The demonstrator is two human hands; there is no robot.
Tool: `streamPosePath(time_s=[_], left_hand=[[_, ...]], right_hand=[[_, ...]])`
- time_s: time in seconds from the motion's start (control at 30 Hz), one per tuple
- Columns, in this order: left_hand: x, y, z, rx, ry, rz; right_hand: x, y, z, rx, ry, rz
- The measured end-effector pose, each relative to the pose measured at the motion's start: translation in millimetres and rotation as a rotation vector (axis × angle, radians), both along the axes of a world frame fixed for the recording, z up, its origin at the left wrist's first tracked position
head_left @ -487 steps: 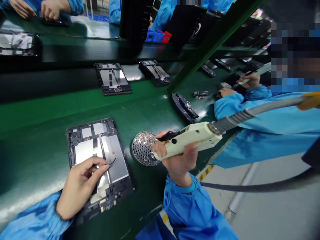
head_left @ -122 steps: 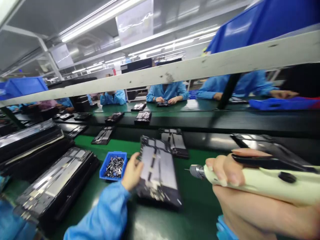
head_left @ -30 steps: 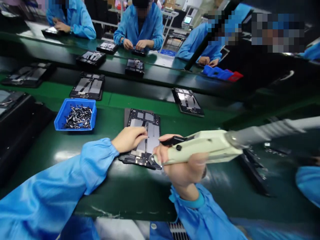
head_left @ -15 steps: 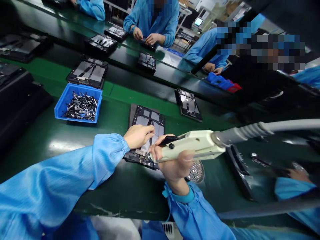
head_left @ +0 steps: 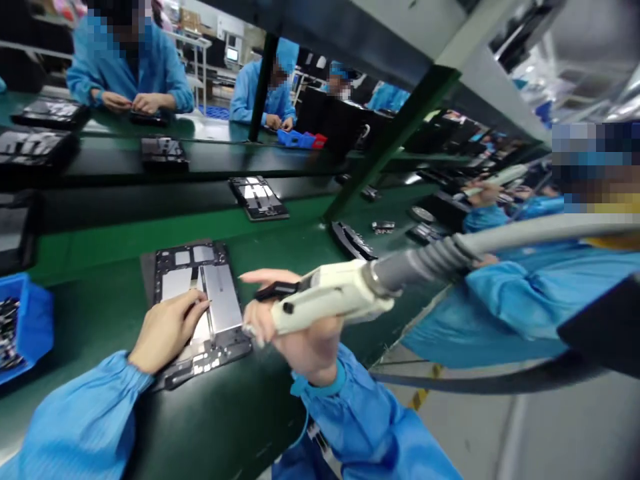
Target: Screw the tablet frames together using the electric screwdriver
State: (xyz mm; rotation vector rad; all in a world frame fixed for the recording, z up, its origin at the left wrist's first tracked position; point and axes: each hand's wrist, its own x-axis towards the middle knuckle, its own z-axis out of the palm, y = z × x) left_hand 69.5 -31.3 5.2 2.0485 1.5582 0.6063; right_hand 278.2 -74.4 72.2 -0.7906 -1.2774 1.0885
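Note:
An opened tablet (head_left: 225,300) with grey battery panels lies on the green bench in front of me. My left hand (head_left: 167,327) rests over its left side, fingers curled and thumb against the fingertips. Whatever they pinch, if anything, is too small to make out. A cream electric screwdriver (head_left: 320,297) with a black lever is gripped in my right hand (head_left: 310,347), its index finger stretched out above the lever. The driver's tip end points toward the tablet's lower right edge; whether it touches cannot be told. A thick grey cable runs from its back to the right.
A blue bin (head_left: 37,327) of small metal parts stands at the left edge. Another opened tablet (head_left: 259,198) lies farther back, near a dark curved part (head_left: 351,241). Co-workers in blue sit across the bench and at right. A green post (head_left: 385,150) rises behind.
My view has swung to the right, so the bin and tablet sit farther left. The screwdriver has shifted right of the tablet's lower edge, and my right index finger has straightened off the lever.

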Motion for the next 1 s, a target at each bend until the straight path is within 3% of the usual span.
streamPosePath(time_s=[0.07, 0.17, 0.27, 0.37, 0.53, 0.67, 0.77, 0.87, 1.0], left_hand=[[-3, 1, -2.5, -0.006, -0.087, 0.02], [-7, 1, -2.5, -0.046, -0.21, 0.08], [-9, 0, 1.9, -0.066, -0.233, 0.13], [-11, 0, 6.5, -0.023, -0.216, 0.155], [-9, -2, 7.9, -0.007, -0.281, 0.186], [-6, -3, 9.1, -0.044, -0.487, 0.405], [-7, -3, 10.3, -0.039, -0.443, 0.529], [-10, -3, 9.3, 0.03, -0.346, 0.479], [-11, -5, 6.6, 0.081, -0.409, 0.389]], right_hand=[[30, 10, 0.4, 0.035, 0.119, -0.1], [67, 21, -13.3, 0.037, 0.193, -0.254], [85, 20, -31.1, -0.002, 0.181, -0.279], [87, 14, -39.3, -0.019, 0.17, -0.254], [88, 12, -35.5, -0.024, 0.17, -0.312], [96, 15, -35.0, -0.03, 0.178, -0.377], [99, 15, -36.6, -0.047, 0.167, -0.401], [100, 16, -37.5, -0.058, 0.142, -0.402], [101, 17, -38.1, -0.071, 0.134, -0.4]])
